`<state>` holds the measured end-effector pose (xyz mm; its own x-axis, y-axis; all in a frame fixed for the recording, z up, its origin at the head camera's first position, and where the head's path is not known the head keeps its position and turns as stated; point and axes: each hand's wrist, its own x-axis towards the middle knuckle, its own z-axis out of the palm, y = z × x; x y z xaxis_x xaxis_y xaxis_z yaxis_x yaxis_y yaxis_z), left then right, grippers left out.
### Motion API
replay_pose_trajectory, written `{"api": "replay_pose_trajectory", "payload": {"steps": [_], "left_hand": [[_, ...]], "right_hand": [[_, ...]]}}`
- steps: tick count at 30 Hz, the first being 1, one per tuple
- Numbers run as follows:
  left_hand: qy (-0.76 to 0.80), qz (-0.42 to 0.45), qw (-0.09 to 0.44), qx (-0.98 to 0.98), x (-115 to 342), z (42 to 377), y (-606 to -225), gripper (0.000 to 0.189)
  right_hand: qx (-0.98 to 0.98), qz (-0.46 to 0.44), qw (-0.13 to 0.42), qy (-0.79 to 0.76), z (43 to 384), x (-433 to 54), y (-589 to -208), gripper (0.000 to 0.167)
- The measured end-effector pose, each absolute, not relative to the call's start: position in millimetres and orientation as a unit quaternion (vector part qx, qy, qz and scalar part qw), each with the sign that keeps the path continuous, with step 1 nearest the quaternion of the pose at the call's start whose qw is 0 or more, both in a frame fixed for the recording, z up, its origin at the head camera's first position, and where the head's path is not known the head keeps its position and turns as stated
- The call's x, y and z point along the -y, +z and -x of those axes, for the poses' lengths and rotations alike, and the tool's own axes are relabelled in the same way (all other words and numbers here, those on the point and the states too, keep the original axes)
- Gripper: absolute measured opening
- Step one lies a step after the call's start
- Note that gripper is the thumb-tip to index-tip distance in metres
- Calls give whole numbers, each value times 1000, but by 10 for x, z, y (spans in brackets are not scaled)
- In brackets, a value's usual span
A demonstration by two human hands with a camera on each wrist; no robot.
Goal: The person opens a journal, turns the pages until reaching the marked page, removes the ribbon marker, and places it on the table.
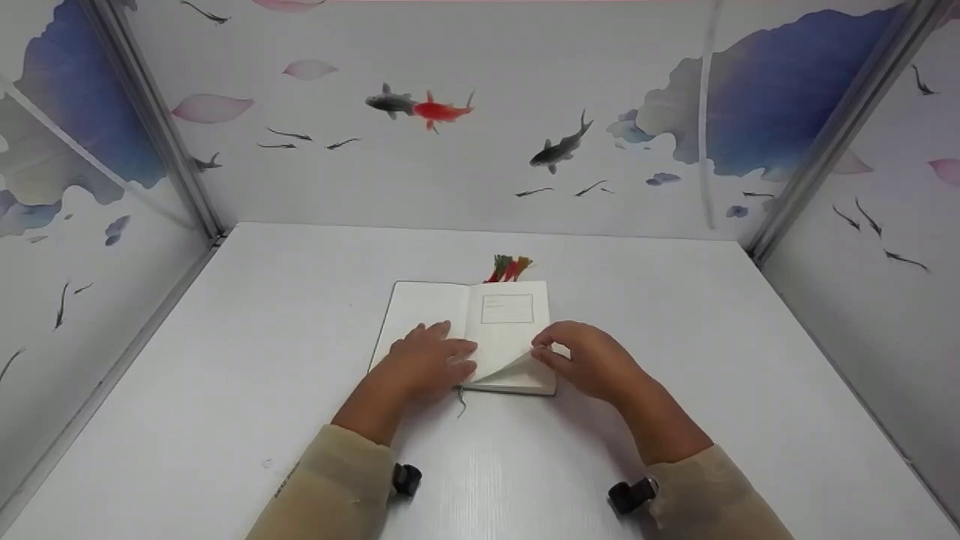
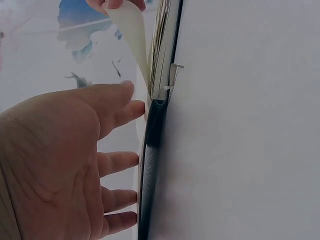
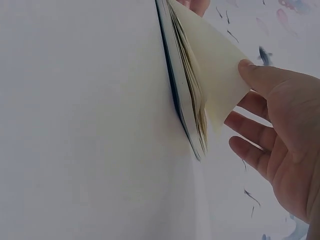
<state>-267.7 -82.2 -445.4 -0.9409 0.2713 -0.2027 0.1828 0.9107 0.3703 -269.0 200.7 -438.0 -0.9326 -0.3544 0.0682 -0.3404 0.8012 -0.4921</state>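
Observation:
An open notebook (image 1: 431, 300) with a dark cover lies on the white table. Its right-hand page (image 1: 506, 334) carries a printed box near the top. My left hand (image 1: 431, 360) rests on the left side by the spine, fingers spread and fingertips pressing the paper, as the left wrist view also shows. Between thumb and fingers, my right hand (image 1: 592, 360) pinches the lower right corner of the page (image 3: 220, 65), which is lifted and curls away from the pages beneath. A ribbon bookmark (image 1: 461, 403) hangs out at the bottom of the spine.
Red, green and yellow tassels (image 1: 510, 268) stick out past the notebook's top edge. The white table (image 1: 300, 300) is bounded by printed panels with fish and lotus patterns (image 1: 450, 180) at the back and sides. Black wrist straps (image 1: 407, 480) show at both sleeves.

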Motion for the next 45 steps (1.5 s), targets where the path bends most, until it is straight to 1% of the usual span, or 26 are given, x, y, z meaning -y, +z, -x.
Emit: {"api": "replay_pose_trajectory", "payload": {"steps": [6,13,16,21,26,29,32,38,45], "left_hand": [[180,-112,117,-970,822,2646,-4444,66],[175,-132,101,-970,833,2657,-4467,78],[176,-137,97,-970,842,2663,-4466,78],[182,-137,102,-969,858,2678,-4454,71],[181,-141,95,-969,877,2686,-4458,68],[183,-141,92,-969,882,2694,-4461,69],[185,-138,90,-969,888,2706,-4466,72],[192,-137,86,-968,907,2717,-4463,84],[213,-136,75,-965,929,2723,-4426,93]], "right_hand": [[-946,185,-12,-265,2655,-1971,-4342,13],[-937,229,-92,-247,2611,-1937,-4318,14],[-932,244,-120,-240,2605,-1924,-4320,14],[-921,260,-160,-242,2618,-1943,-4319,15],[-917,249,-182,-253,2643,-1980,-4328,24],[-919,238,-182,-256,2661,-1997,-4345,27],[-923,230,-171,-255,2676,-2005,-4359,24],[-933,216,-122,-262,2691,-2011,-4373,21],[-942,203,-74,-255,2693,-2018,-4390,31]]}}
